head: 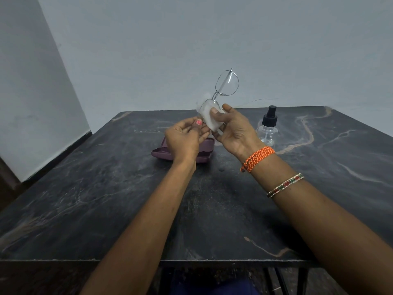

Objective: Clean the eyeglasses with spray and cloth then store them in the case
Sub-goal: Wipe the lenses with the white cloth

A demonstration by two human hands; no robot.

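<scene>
Thin metal-framed eyeglasses (227, 83) are held up on end above the table, one lens high in the air. A white cloth (209, 118) wraps the lower lens. My right hand (232, 129) pinches the cloth around that lens, thumb on top. My left hand (185, 138) grips the frame and the cloth's edge from the left. A purple eyeglass case (160, 153) lies open on the table just beneath and behind my left hand, partly hidden by it. A clear spray bottle (268, 127) with a black pump stands upright to the right of my right hand.
A dark marble-patterned table (106, 199) fills the view, its near edge at the bottom. A pale wall rises behind it. My forearms reach in from the bottom; the right wrist wears an orange thread band and a beaded bangle.
</scene>
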